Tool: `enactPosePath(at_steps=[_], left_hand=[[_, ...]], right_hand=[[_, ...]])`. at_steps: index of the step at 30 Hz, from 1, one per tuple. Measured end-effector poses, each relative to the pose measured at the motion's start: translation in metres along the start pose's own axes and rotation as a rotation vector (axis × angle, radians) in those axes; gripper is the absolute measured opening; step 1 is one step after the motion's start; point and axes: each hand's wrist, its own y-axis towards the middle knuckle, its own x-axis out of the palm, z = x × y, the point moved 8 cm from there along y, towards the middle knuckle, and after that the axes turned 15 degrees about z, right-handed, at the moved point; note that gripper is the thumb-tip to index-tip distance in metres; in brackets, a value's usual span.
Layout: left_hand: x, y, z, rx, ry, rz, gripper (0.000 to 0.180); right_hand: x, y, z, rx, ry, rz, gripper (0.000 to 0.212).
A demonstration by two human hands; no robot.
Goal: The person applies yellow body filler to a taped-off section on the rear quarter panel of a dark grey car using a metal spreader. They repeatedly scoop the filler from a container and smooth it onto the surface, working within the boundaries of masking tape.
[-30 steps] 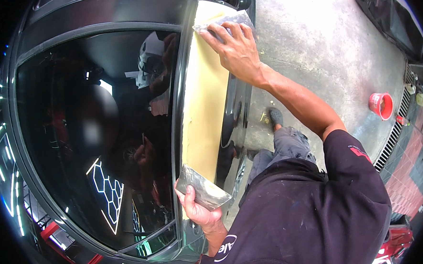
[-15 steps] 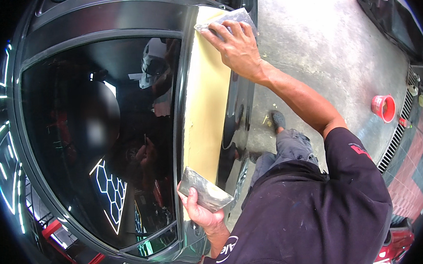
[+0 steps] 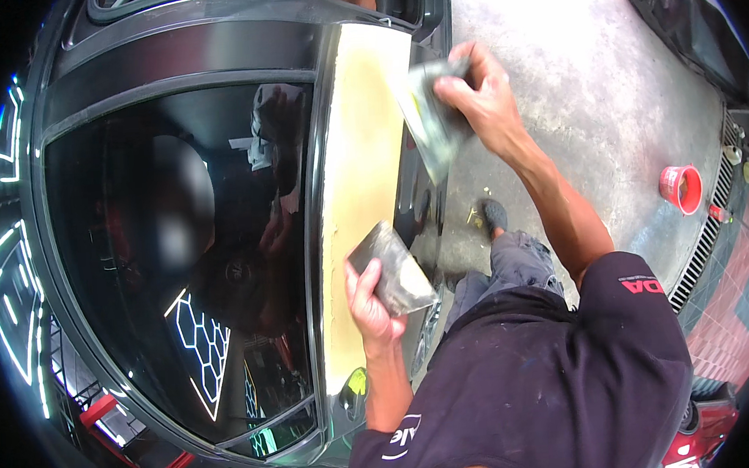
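Note:
A long band of pale yellow body filler (image 3: 363,150) covers the panel beside the dark glass (image 3: 139,272) of a black car. My right hand (image 3: 492,101) grips a flat metal filler spreader (image 3: 434,116), blurred by motion, just right of the band's far part. Thumb and fingers of my left hand (image 3: 370,306) close round a second metal filler spreader (image 3: 393,267), which has a pale smear on its face. This one is over the band's nearer half, its lower corner reaching past the right edge. Whether it touches the filler I cannot tell.
Concrete floor (image 3: 552,64) lies to the right of the car. A red bucket (image 3: 681,189) stands on it near a drain grate (image 3: 697,255). Below my right arm is my shoe (image 3: 494,213). A red frame (image 3: 135,441) shows at lower left.
My right hand has come off the far end of the filler, moving right and nearer with its spreader turned. My left hand has risen farther along the band with its spreader.

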Motion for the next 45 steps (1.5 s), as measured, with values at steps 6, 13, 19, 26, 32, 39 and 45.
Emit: enactPosePath(at_steps=[6, 13, 19, 26, 32, 39, 45], left_hand=[[0.083, 0.012, -0.016, -0.095, -0.066, -0.229, 0.039], [0.023, 0.014, 0.015, -0.011, -0.094, -0.138, 0.038], [0.014, -0.013, 0.010, -0.022, -0.100, -0.099, 0.043], [-0.009, -0.022, 0.009, -0.017, -0.104, -0.025, 0.043], [-0.025, -0.018, 0.009, -0.007, -0.082, 0.033, 0.042], [-0.029, -0.016, 0.009, -0.013, -0.071, 0.057, 0.041], [-0.034, -0.012, 0.010, -0.008, -0.071, 0.039, 0.040]], right_hand=[[0.009, -0.077, 0.032, 0.441, 0.013, -0.557, 0.042], [-0.006, -0.019, 0.017, -0.296, -0.820, -0.203, 0.020], [0.078, -0.044, -0.008, -0.919, -0.990, 0.025, 0.042], [0.112, -0.046, 0.010, -0.961, -1.078, 0.008, 0.049], [0.115, -0.036, 0.017, -1.002, -1.078, 0.037, 0.048], [0.118, -0.020, 0.016, -0.996, -1.092, 0.079, 0.048], [0.116, -0.007, 0.019, -0.980, -1.076, 0.115, 0.046]])
